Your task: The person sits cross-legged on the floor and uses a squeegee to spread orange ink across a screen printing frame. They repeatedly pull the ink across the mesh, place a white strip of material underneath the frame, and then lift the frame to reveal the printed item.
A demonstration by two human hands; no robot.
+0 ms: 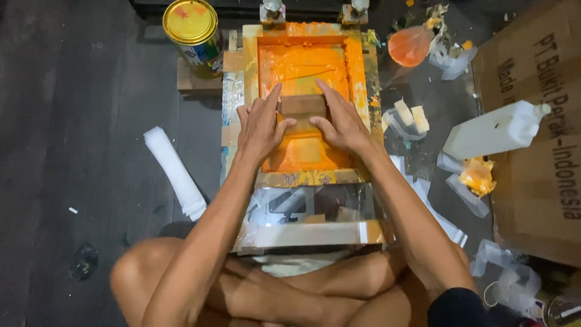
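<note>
Sitting cross-legged, the person presses left hand [261, 127] and right hand [342, 124], both closed around a brown wooden squeegee [302, 108], onto an orange-inked printing screen [305, 66]; its blade edge is hidden. Beyond stands a yellow-lidded tin [192, 30].

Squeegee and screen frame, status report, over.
Left hand and right hand both gripping the wooden squeegee, mid-screen. Screen frame coated in orange ink. Nothing blocking; paint can off-frame, far left.
</note>
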